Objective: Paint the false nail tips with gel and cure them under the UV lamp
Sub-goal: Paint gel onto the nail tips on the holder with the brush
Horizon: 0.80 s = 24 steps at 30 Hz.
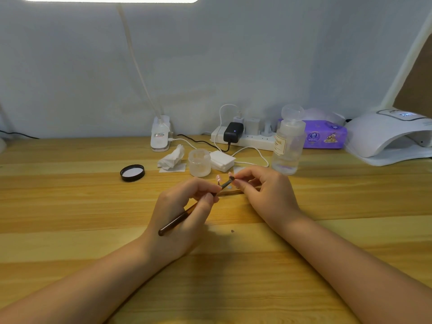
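two hands meet at mid-counter: the left hand [187, 206] grips the brush [187, 212], its long axis pointing toward 2 o'clock, bristles touching the nail tip [231, 177] pinched in the right hand [266, 192] fingers. uv lamp [385, 136] sits at 2 o'clock, nearer the right hand; a clear bottle [288, 148] stands between.

Jar [199, 162] between lid [132, 173] and bottle [288, 146].
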Each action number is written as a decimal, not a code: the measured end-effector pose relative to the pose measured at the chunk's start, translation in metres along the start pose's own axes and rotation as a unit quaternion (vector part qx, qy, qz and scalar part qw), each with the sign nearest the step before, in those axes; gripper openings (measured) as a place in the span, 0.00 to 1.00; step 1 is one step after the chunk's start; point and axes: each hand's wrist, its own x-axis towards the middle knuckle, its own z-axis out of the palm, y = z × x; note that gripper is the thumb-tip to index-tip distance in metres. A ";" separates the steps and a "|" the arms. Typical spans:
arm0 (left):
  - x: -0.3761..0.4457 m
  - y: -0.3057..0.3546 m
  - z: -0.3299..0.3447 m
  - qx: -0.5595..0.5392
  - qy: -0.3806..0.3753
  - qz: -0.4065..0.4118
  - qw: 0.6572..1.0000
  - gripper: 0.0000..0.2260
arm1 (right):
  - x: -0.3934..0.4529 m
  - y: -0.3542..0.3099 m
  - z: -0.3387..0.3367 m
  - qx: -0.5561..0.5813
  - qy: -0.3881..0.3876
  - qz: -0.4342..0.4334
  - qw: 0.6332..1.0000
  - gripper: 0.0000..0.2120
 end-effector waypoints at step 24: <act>0.002 -0.007 0.000 -0.099 0.031 -0.041 0.994 0.12 | -0.001 -0.004 0.001 0.067 -0.007 0.003 0.998 0.05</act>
